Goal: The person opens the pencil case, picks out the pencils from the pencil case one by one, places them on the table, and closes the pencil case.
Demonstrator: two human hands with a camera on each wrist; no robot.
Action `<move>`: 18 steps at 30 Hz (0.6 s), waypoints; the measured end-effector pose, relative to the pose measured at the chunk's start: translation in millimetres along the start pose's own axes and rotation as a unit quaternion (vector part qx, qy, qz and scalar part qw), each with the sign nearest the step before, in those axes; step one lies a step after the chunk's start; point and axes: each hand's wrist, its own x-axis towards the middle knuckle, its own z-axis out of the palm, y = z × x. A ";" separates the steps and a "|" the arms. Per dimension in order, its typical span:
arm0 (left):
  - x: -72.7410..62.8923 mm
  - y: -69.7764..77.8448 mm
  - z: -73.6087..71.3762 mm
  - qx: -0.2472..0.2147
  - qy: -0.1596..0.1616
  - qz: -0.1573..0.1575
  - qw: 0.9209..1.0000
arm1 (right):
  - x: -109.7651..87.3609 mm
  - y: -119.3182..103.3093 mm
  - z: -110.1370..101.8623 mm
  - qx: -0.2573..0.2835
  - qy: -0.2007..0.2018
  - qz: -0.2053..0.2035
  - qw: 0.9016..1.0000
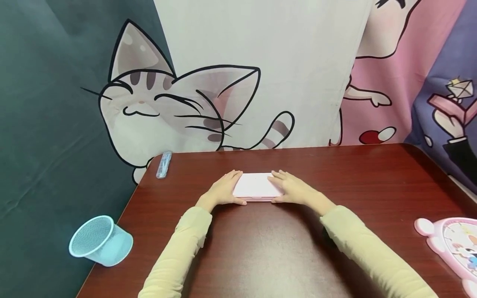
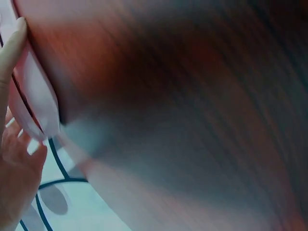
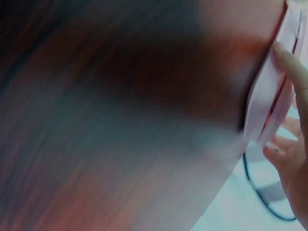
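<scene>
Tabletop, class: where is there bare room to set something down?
Bare: between left sleeve and right sleeve; between right sleeve and pink clock; beyond the pink case, to the far edge. Crowded: the middle, where left hand and right hand hold the case.

From the head, one camera is looking forward and down over the tabletop (image 1: 261, 248) to the cat-printed backdrop (image 1: 164, 107); the two wrist cameras are peering from much nearer, both catching the pink box (image 1: 256, 185) at opposite margins.
</scene>
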 end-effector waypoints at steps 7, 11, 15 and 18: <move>-16.4 -24.5 -5.1 -0.108 0.002 -0.007 0.994 | -15.3 20.0 -12.6 0.100 0.060 0.010 0.993; -25.2 -34.3 -6.7 -0.133 0.019 -0.015 0.991 | -16.7 26.1 -15.5 0.179 0.150 0.047 0.971; -27.7 -37.7 -8.1 -0.126 0.047 -0.023 0.991 | -12.0 29.6 -16.4 0.249 0.239 0.107 0.932; -25.2 -37.4 -8.2 -0.108 0.076 -0.012 0.991 | -4.9 31.1 -16.3 0.273 0.300 0.145 0.903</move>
